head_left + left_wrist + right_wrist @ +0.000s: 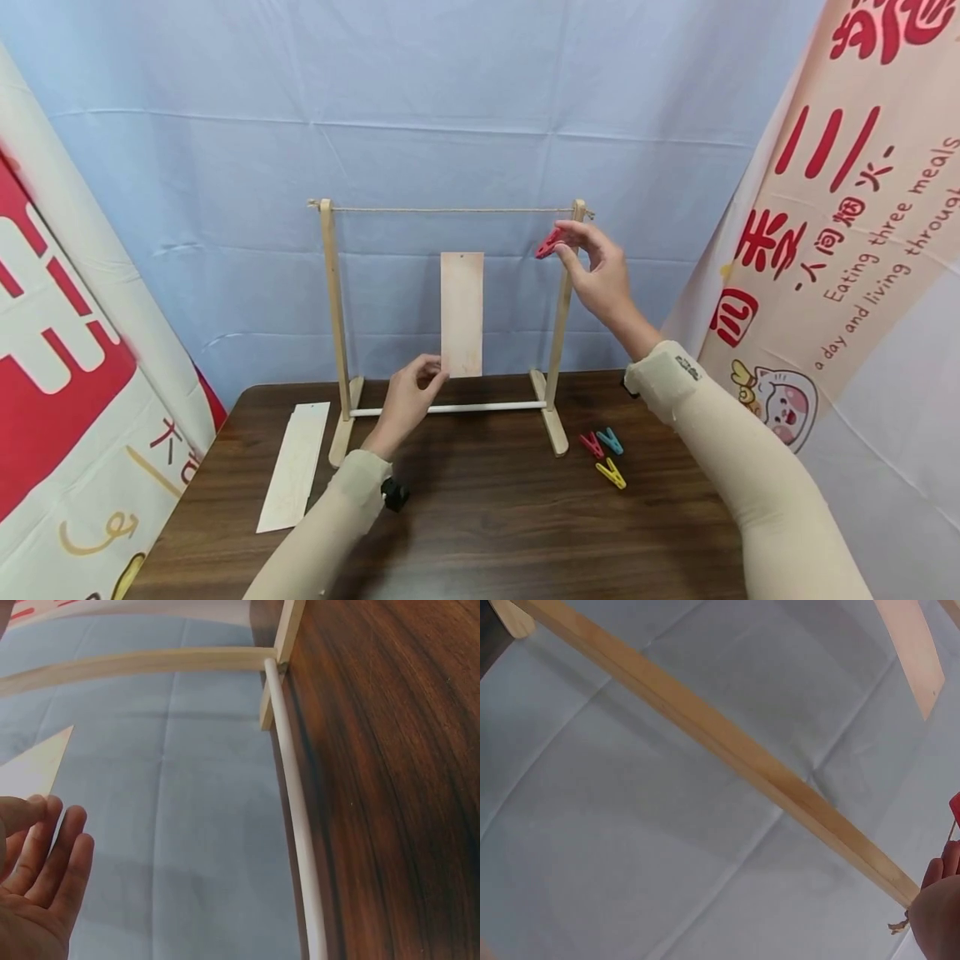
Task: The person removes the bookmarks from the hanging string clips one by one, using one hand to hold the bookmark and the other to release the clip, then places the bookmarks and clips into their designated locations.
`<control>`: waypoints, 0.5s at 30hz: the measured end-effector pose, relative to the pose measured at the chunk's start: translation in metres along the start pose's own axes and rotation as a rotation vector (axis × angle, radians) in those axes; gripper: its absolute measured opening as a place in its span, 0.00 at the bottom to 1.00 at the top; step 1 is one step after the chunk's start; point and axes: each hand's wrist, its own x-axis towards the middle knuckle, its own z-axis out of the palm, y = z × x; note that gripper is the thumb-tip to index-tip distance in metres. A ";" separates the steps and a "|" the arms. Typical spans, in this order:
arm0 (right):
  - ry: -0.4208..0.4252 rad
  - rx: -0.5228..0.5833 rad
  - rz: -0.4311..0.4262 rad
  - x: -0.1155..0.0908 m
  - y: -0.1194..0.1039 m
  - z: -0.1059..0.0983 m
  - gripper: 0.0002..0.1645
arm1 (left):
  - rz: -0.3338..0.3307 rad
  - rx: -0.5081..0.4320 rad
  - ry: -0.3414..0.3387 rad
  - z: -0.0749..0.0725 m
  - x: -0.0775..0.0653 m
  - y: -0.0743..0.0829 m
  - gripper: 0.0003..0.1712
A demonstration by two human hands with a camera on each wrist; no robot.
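Observation:
My left hand (408, 400) pinches the lower left corner of a pale rectangular card (462, 312), which hangs upright in the air with a small hole near its top edge. The left wrist view shows the thumb and index finger on a corner of the card (37, 766). Up by the right post, my right hand (600, 271) holds a red clothespin (550, 242) between thumb and fingers. Above the card runs a string (450, 210) stretched between the two posts of a wooden stand (335, 300); card and string are apart.
More pale cards (294, 467) lie stacked on the left of the dark wooden table (480, 533). To the right lie a red clothespin (591, 445), a blue one (611, 441) and a yellow one (611, 473). A white rod (487, 407) joins the stand's feet.

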 end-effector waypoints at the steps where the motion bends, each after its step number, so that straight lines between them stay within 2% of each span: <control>1: -0.001 0.001 0.010 -0.002 -0.001 0.000 0.19 | -0.002 -0.001 -0.001 0.000 -0.001 -0.001 0.11; 15: -0.012 0.009 0.053 -0.024 0.005 0.004 0.20 | -0.046 0.009 0.002 -0.002 -0.011 -0.002 0.11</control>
